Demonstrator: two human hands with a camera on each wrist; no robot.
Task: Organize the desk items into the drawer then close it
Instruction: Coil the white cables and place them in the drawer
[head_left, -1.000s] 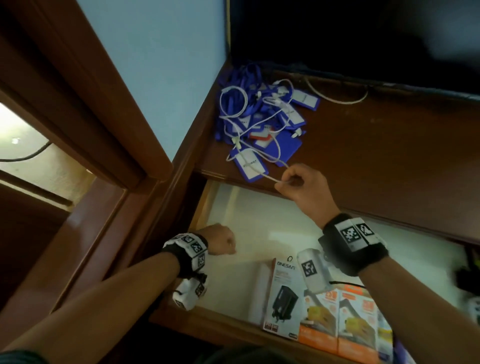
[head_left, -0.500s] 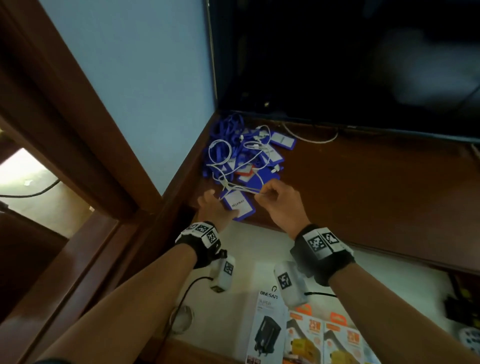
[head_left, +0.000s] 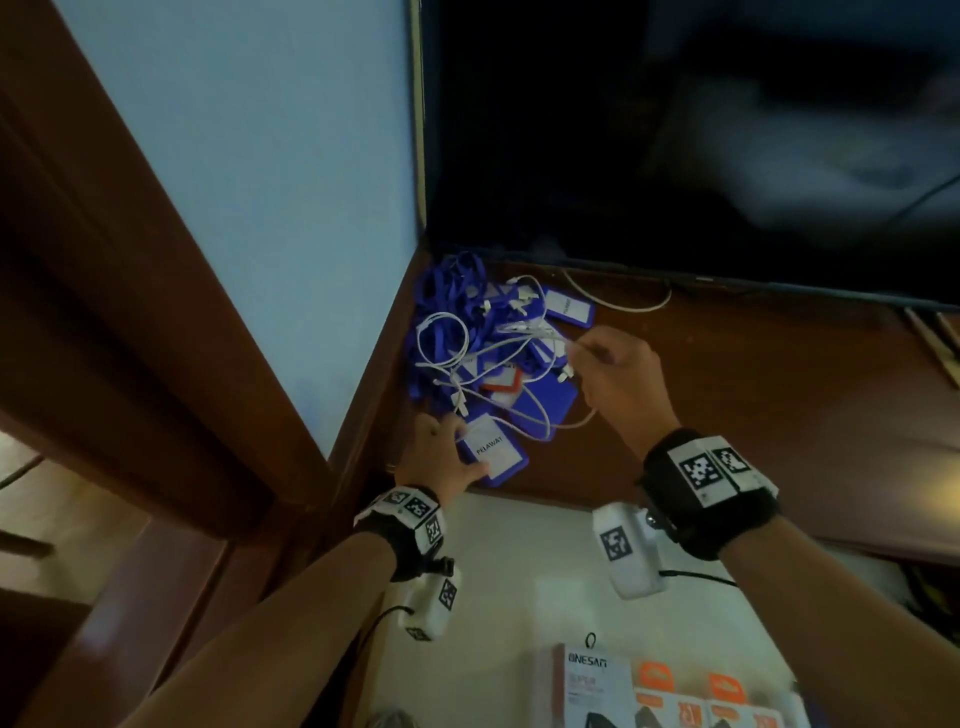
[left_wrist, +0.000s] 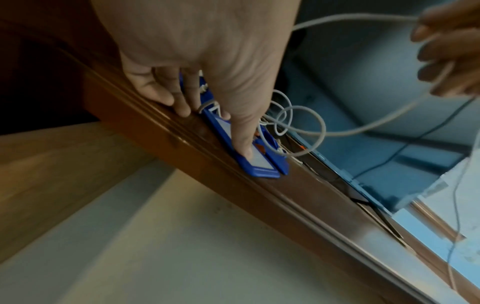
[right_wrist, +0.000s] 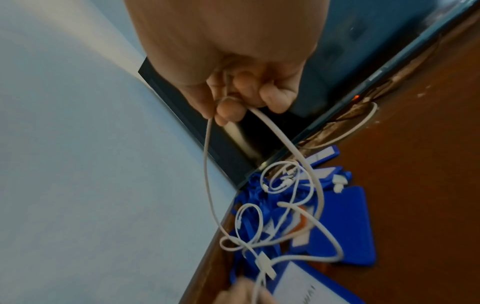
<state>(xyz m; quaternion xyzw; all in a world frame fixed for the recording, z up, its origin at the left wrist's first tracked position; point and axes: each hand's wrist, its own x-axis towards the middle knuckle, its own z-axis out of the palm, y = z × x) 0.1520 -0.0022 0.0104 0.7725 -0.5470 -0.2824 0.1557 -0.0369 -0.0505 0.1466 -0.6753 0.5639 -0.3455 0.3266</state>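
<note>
A tangle of blue lanyards and badge holders (head_left: 462, 322) lies in the back left corner of the brown desk (head_left: 769, 395), with a white cable (head_left: 441, 338) looped over it. My right hand (head_left: 587, 351) pinches that white cable (right_wrist: 291, 156) between thumb and fingers (right_wrist: 230, 112) and holds it above the pile. My left hand (head_left: 452, 441) lies flat at the desk's front edge, its straight fingers (left_wrist: 242, 144) pressing on a blue badge holder (head_left: 493, 449) labelled PELAWAT. Below the desk edge the drawer (head_left: 524, 566) stands pulled out.
Boxed chargers (head_left: 592, 686) lie at the near end of the drawer. A dark screen (head_left: 675, 130) stands along the back of the desk, with another white cord (head_left: 623, 304) under it. A pale wall (head_left: 260, 182) and a wooden frame close off the left.
My left hand rose out of the drawer onto the badge holder at the desk edge. My right hand pulled the white cable up and back over the pile. The view tilted upward.
</note>
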